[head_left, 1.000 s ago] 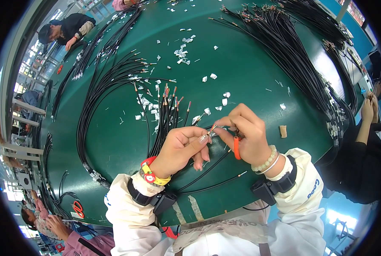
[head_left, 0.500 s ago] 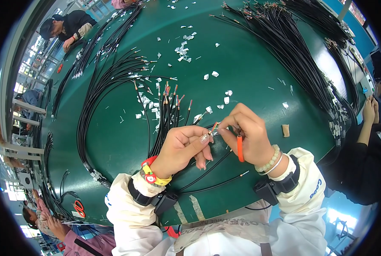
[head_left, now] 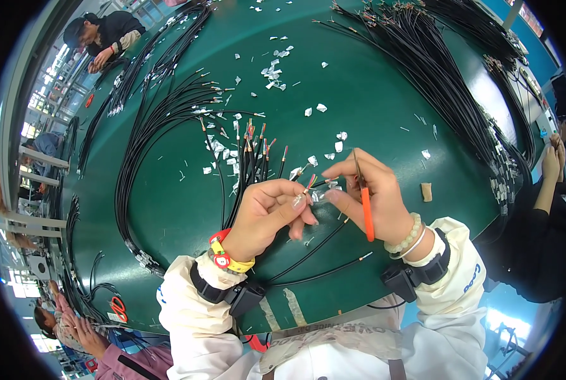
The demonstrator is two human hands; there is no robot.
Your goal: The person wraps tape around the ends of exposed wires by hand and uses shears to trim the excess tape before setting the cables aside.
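In front of me, my left hand (head_left: 267,212) pinches the stripped end of a black cable, and thin coloured wires (head_left: 309,183) fan out above the fingertips. Just to the right, my right hand (head_left: 378,199) carries scissors with an orange handle (head_left: 367,218), their slim blades pointing up past the fingers. Its thumb and forefinger are parted. Bits of silvery foil (head_left: 318,196) lie between the two hands at the cable end; whether the right fingertips touch them, I cannot tell. Behind my left hand stands a bunch of black cables (head_left: 250,158) with stripped, coloured ends.
Foil scraps (head_left: 273,76) litter the green table (head_left: 359,107). A curved cable bundle (head_left: 128,183) lies left, a thicker bundle (head_left: 422,63) far right. Loose cables (head_left: 321,273) lie near my forearms. Red-handled scissors (head_left: 118,309) sit front left. Other people work around the table.
The scissors in my right hand have swung upright, blades now showing above the fingers. Its thumb and forefinger have moved apart near the cable end. My left hand keeps its pinch.
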